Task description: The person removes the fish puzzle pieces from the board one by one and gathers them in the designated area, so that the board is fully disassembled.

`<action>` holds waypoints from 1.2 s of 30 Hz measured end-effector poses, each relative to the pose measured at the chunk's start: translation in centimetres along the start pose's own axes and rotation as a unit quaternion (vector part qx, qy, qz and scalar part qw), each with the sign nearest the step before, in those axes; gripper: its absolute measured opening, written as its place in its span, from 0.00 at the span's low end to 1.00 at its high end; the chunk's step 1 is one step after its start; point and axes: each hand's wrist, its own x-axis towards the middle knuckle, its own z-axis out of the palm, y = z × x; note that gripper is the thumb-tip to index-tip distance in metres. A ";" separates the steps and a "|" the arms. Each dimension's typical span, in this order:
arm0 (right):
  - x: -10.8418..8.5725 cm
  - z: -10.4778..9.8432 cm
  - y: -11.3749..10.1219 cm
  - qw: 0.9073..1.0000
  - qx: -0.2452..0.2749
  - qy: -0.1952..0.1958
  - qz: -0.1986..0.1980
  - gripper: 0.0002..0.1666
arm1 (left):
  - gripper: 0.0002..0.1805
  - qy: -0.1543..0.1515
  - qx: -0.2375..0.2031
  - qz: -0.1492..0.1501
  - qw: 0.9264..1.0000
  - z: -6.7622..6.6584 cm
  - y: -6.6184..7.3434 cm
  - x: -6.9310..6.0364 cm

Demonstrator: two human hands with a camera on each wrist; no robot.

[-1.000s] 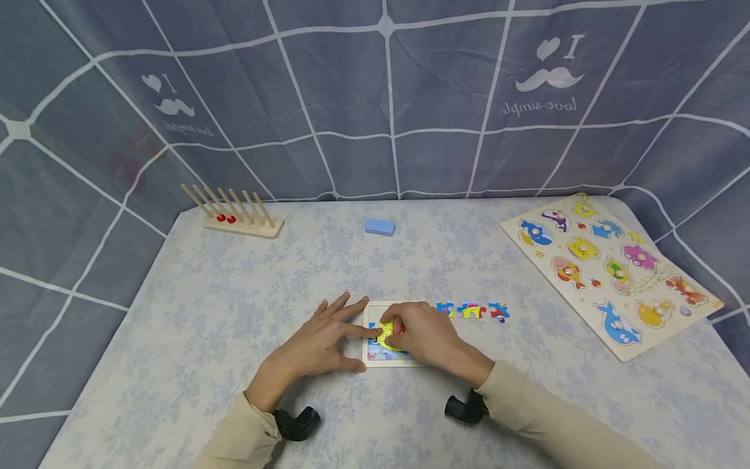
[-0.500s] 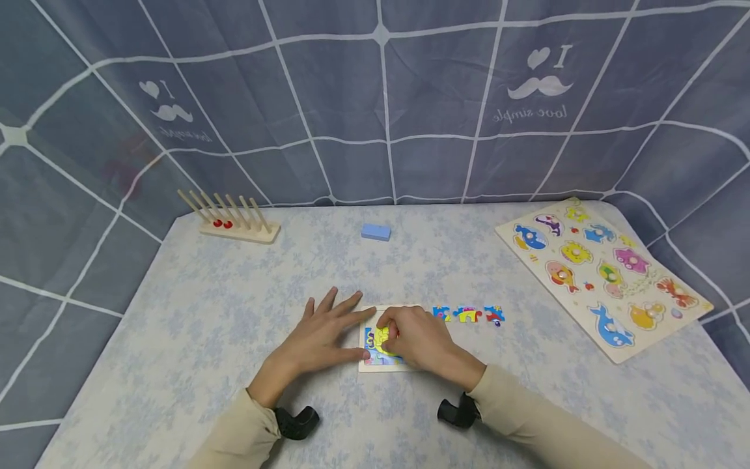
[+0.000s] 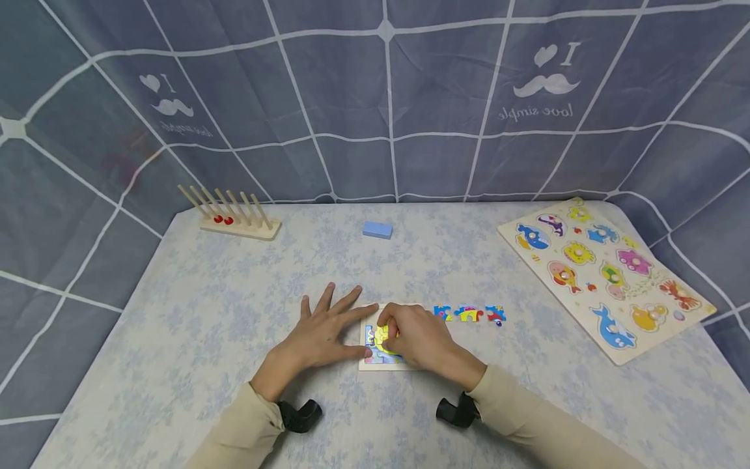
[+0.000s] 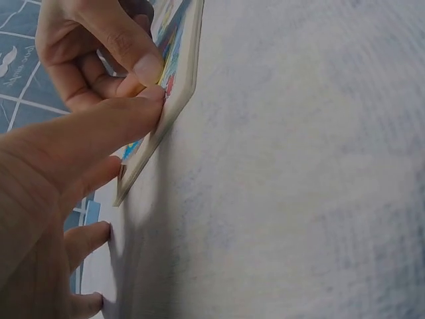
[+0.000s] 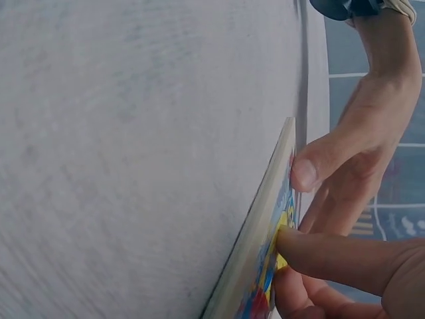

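A small jigsaw puzzle in a pale wooden tray lies before me, partly covered by both hands. My left hand has its fingers spread, its thumb on the tray's near left part and its index finger at the far left edge. With curled fingers and thumb, my right hand pinches a yellow jigsaw piece low against the picture; much of the piece is hidden. Three loose jigsaw pieces, a blue-and-yellow one, a yellow-and-red one and a red-and-blue one, lie in a row just right of the tray.
At the right lies a large wooden sea-animal peg puzzle. A pegged wooden stand with two red beads is at the back left. A blue block sits near the back edge, before a grey-blue curtain.
My left index finger has gone from beside the right fingers to the tray's far edge, and the left thumb has come onto the puzzle. The right hand stays over the puzzle.
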 end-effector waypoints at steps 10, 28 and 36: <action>-0.4 0.2 -0.1 1.000 -0.008 -0.002 -0.024 0.10 | 0.41 0.002 0.005 -0.003 1.000 0.0 0.0 -0.1; -0.3 0.3 0.3 0.996 0.038 0.024 -0.077 0.11 | 0.41 -0.006 -0.001 -0.014 1.000 -0.1 0.2 -0.1; -0.1 -0.5 0.8 0.992 0.114 0.030 -0.035 0.16 | 0.41 -0.008 0.004 -0.016 1.000 -0.2 0.4 0.0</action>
